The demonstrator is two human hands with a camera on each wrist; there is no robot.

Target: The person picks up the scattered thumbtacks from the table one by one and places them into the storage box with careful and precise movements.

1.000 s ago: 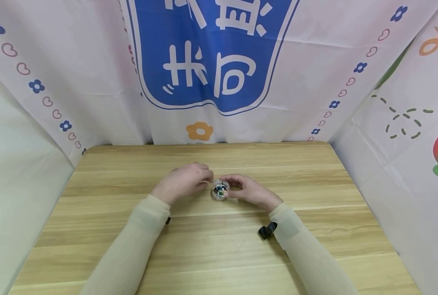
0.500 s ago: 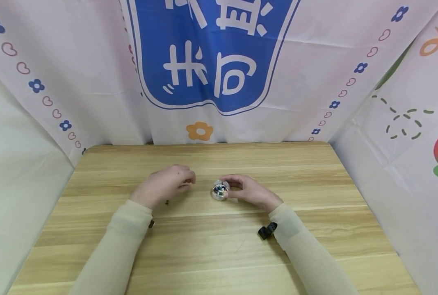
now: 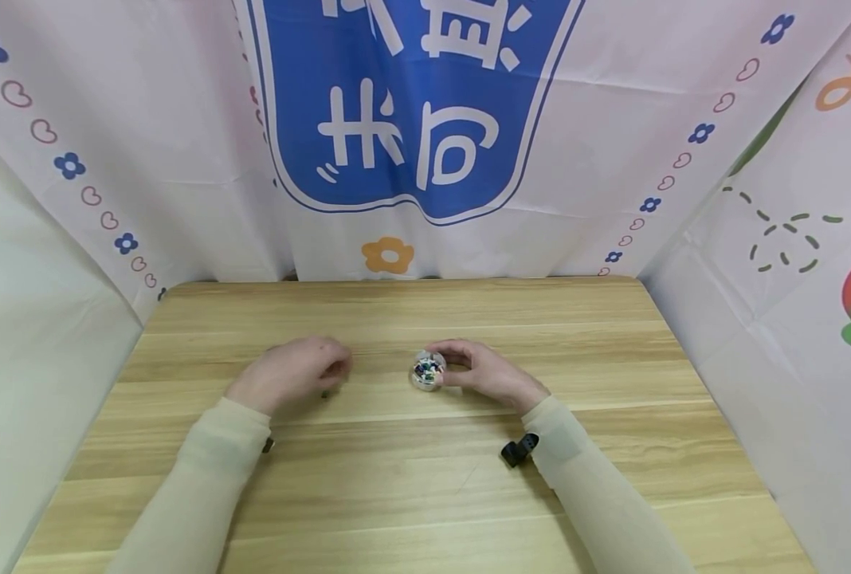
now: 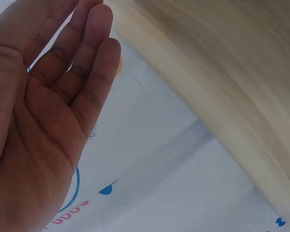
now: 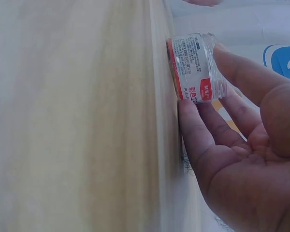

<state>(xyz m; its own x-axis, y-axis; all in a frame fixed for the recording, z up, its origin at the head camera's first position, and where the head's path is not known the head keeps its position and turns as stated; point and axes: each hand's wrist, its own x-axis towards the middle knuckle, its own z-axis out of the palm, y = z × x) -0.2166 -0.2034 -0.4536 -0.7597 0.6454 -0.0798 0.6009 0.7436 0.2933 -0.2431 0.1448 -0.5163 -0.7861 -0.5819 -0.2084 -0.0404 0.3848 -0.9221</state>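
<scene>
A small clear jar [image 3: 428, 371] of colourful push pins stands on the table, its lid off. My right hand [image 3: 486, 373] holds it from the right, thumb and fingers around its side. The right wrist view shows the jar's printed label with "PUSH" on it. Left of the jar, my left hand [image 3: 296, 371] is just above the table, slightly blurred. Right beside its fingers lies a tiny dark piece [image 3: 324, 394], too small to make out. In the left wrist view the left hand's fingers are loosely bent, with nothing visible in the palm; some fingertips are cut off.
A wood-grain table [image 3: 425, 486] carries everything. A printed cloth [image 3: 203, 159] hangs behind its back edge, and white cloth walls close off both sides. Black wrist straps [image 3: 520, 450] sit at the sleeves.
My left hand has moved away from the jar to the left, over the small piece on the table, which came into view as the arm shifted. The right hand and jar have stayed put.
</scene>
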